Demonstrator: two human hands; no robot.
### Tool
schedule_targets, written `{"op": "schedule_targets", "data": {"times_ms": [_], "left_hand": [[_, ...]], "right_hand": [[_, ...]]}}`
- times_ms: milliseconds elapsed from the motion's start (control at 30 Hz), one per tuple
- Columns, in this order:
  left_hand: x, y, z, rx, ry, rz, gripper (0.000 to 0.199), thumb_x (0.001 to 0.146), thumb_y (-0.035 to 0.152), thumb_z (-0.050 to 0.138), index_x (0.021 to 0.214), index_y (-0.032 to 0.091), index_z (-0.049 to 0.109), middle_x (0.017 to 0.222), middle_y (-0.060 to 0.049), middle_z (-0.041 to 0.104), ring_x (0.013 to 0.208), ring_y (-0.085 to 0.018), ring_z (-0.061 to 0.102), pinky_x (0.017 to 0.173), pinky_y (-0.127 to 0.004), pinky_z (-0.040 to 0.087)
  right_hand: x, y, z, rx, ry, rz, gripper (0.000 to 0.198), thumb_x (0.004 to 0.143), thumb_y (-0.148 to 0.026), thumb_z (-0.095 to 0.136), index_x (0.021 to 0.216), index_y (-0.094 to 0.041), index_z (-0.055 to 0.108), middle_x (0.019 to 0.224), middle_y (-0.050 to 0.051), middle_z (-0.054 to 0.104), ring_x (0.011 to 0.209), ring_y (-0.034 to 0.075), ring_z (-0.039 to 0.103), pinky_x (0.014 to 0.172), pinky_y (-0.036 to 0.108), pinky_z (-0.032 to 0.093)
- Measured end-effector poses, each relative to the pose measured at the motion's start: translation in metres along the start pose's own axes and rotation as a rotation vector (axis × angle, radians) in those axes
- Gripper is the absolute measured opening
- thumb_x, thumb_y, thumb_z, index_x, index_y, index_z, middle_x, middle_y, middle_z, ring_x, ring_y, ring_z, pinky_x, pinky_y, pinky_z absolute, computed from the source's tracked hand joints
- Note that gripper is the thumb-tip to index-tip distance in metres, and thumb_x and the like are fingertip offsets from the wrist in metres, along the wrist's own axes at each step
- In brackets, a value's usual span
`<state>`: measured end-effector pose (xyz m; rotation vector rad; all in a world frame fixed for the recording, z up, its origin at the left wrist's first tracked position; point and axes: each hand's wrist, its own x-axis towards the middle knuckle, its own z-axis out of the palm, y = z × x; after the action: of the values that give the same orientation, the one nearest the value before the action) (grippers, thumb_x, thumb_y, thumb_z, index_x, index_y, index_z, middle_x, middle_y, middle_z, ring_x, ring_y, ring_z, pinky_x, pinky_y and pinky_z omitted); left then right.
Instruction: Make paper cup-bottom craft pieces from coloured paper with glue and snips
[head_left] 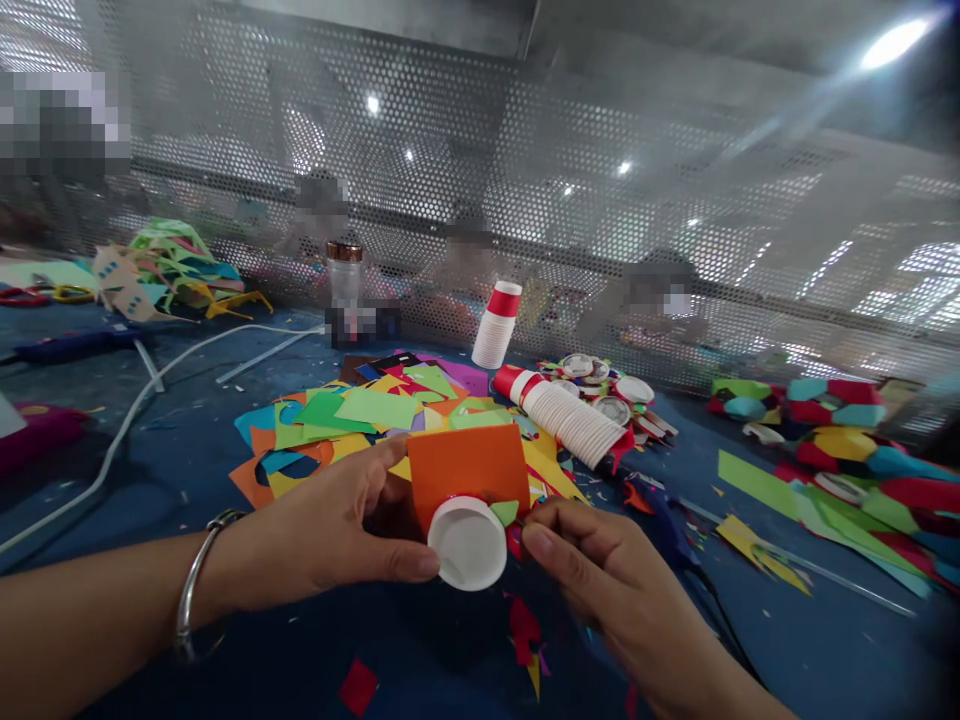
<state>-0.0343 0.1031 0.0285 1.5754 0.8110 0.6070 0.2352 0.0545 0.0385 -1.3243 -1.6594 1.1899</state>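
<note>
Here both hands (330, 530) pinch a paper cup (469, 540) — paper scraps (360, 410), stacked cups (574, 420) just behind.

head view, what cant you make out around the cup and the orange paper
- Cup body, head view: hidden behind its own white base and the orange paper.
- Left hand fingers behind the paper: hidden by it.
- Right hand fingertips at the cup's far side: hidden, grip unclear.
- Green scrap: too small to tell whether attached.
</note>
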Motion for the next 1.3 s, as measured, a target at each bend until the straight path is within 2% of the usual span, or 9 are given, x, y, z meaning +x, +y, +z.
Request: {"op": "schedule_targets", "data": {"times_ms": [67,167,267,367,433,633,867,1067,1300], "left_hand": [[0.002,-0.001,-0.002,-0.047,0.031,-0.023,0.099,0.079,0.04,0.085,0.154,0.021,0.024,0.1,-0.006,0.074,0.091,-0.022,0.069,0.074,-0.031,0.049],[0.004,0.003,-0.003,-0.107,0.088,-0.008,0.069,0.08,0.038,0.086,0.135,0.024,0.047,0.097,-0.001,0.073,0.089,-0.017,0.067,0.076,-0.028,0.049],[0.005,0.007,-0.003,-0.165,0.122,-0.006,0.053,0.078,0.039,0.087,0.119,0.022,0.058,0.094,0.001,0.071,0.087,-0.014,0.066,0.079,-0.028,0.05],[0.007,0.009,-0.001,-0.166,0.101,0.002,0.038,0.079,0.04,0.086,0.103,0.019,0.066,0.091,0.001,0.071,0.083,-0.012,0.064,0.075,-0.025,0.047],[0.007,0.008,0.0,-0.157,0.089,0.012,0.034,0.079,0.04,0.086,0.097,0.018,0.067,0.088,0.001,0.071,0.081,-0.011,0.063,0.073,-0.024,0.045],[0.005,0.006,0.002,-0.131,0.071,0.014,0.029,0.081,0.037,0.084,0.095,0.019,0.066,0.08,0.003,0.067,0.069,-0.01,0.058,0.059,-0.022,0.039],[0.005,0.007,0.005,-0.107,0.068,0.063,0.021,0.082,0.03,0.083,0.092,0.02,0.068,0.081,0.004,0.067,0.071,-0.008,0.058,0.061,-0.019,0.042],[0.006,0.005,0.004,-0.074,0.073,0.067,0.026,0.082,0.038,0.082,0.092,0.019,0.067,0.082,0.003,0.067,0.071,-0.009,0.058,0.061,-0.019,0.042],[0.001,0.011,0.002,0.104,0.124,0.076,0.027,0.084,0.041,0.078,0.096,0.018,0.068,0.085,0.0,0.069,0.072,-0.013,0.06,0.062,-0.024,0.043]], "right_hand": [[0.0,0.002,-0.001,0.022,0.015,0.014,0.046,0.095,-0.062,0.062,0.08,-0.019,0.06,0.062,-0.008,0.03,0.051,0.007,0.017,0.043,0.025,0.013],[0.001,0.004,0.0,0.074,0.038,0.036,0.047,0.094,-0.062,0.063,0.078,-0.019,0.056,0.062,-0.009,0.029,0.05,0.007,0.016,0.042,0.025,0.012],[0.002,0.004,0.001,0.126,0.048,0.05,0.046,0.093,-0.062,0.065,0.078,-0.019,0.056,0.062,-0.01,0.026,0.05,0.006,0.013,0.042,0.024,0.01],[0.002,0.003,0.001,0.151,0.055,0.048,0.046,0.092,-0.062,0.066,0.08,-0.019,0.057,0.063,-0.01,0.026,0.05,0.006,0.013,0.042,0.024,0.01],[0.001,0.002,0.001,0.159,0.058,0.045,0.045,0.092,-0.061,0.066,0.082,-0.018,0.059,0.063,-0.009,0.027,0.05,0.006,0.013,0.042,0.024,0.01],[0.001,0.002,0.001,0.164,0.044,0.045,0.045,0.093,-0.061,0.066,0.083,-0.018,0.061,0.063,-0.009,0.029,0.05,0.006,0.014,0.043,0.024,0.011],[0.002,0.003,0.003,0.164,0.038,0.054,0.044,0.093,-0.06,0.066,0.083,-0.017,0.061,0.063,-0.009,0.03,0.05,0.006,0.014,0.043,0.025,0.01],[0.001,0.002,0.003,0.161,0.028,0.053,0.044,0.094,-0.06,0.064,0.081,-0.018,0.059,0.063,-0.009,0.029,0.049,0.006,0.014,0.042,0.024,0.009],[0.001,0.0,0.002,0.153,0.021,0.053,0.044,0.094,-0.06,0.065,0.079,-0.019,0.058,0.063,-0.009,0.03,0.05,0.006,0.014,0.043,0.025,0.01]]}}
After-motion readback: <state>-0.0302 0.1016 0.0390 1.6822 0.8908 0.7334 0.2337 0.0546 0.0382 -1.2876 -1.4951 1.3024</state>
